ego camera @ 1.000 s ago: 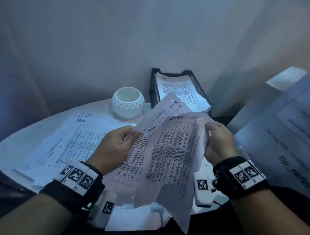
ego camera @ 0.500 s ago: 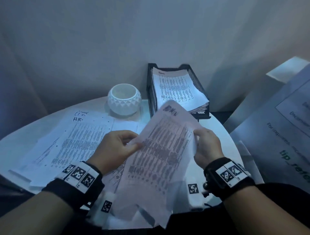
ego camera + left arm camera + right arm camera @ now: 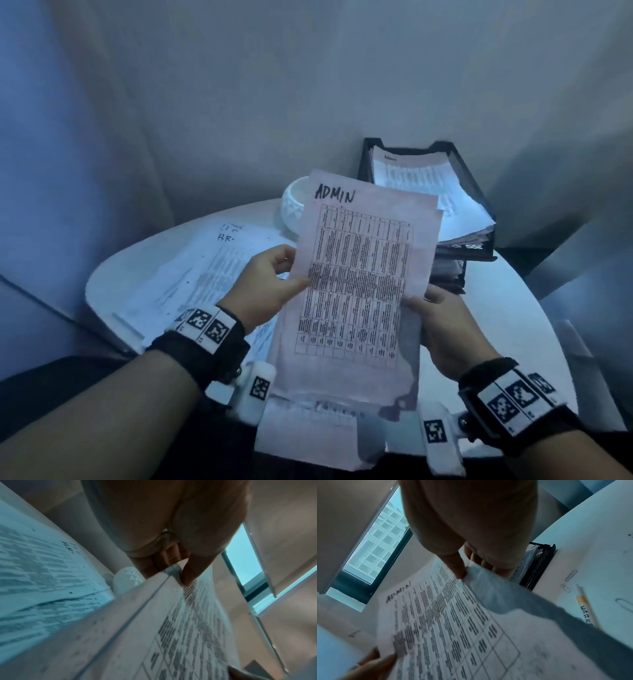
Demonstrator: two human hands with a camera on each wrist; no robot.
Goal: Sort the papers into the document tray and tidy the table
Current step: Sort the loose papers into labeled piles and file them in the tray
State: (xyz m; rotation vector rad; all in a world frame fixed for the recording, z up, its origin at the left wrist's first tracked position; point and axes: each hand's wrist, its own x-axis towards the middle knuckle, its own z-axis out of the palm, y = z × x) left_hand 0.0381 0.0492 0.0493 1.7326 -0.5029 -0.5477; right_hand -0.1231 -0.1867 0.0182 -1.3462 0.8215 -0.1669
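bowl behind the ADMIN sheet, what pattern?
The white bowl carries a raised faceted triangle pattern, clearest in the left wrist view.

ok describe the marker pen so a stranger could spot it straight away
Start at the black mesh document tray on the round white table. Just beside it lies the white marker pen with a yellow band, among thin wire paper clips, the only thick lettered stick there.

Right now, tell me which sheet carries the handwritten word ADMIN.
The ADMIN sheet held up between the left hand and right hand; the sheets lying on the table read HR.
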